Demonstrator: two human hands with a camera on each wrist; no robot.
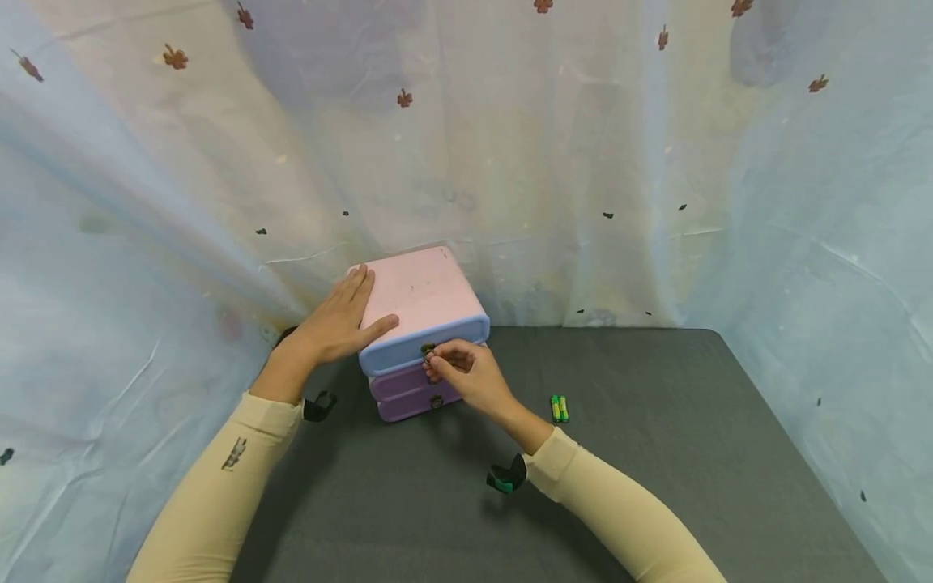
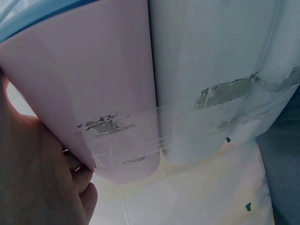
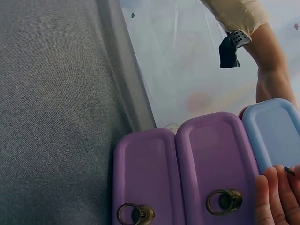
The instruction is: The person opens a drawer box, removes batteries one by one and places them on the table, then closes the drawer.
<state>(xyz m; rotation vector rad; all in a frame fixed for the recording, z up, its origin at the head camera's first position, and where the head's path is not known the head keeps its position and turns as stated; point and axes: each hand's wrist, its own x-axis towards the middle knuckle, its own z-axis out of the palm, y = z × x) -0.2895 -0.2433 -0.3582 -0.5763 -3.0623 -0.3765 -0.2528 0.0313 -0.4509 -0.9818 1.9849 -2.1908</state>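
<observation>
A small stacked drawer unit stands on the table, with a pink top (image 1: 419, 287), a blue drawer front (image 1: 394, 354) uppermost and two purple drawer fronts (image 3: 215, 154) beneath. My left hand (image 1: 331, 324) rests flat on the pink top's left edge, fingers extended and thumb apart. In the left wrist view its fingers lie along the pink casing (image 2: 108, 84). My right hand (image 1: 474, 379) pinches the ring pull (image 1: 428, 351) of the blue drawer, which looks closed. Brass ring pulls (image 3: 224, 201) hang on the purple fronts. The right wrist view shows only part of the right fingers.
Two green batteries (image 1: 559, 409) lie side by side on the dark grey table (image 1: 656, 453), right of the unit. Patterned curtain (image 1: 510, 162) surrounds the table at the back and sides. Clear tape (image 2: 187, 122) runs across the unit's casings.
</observation>
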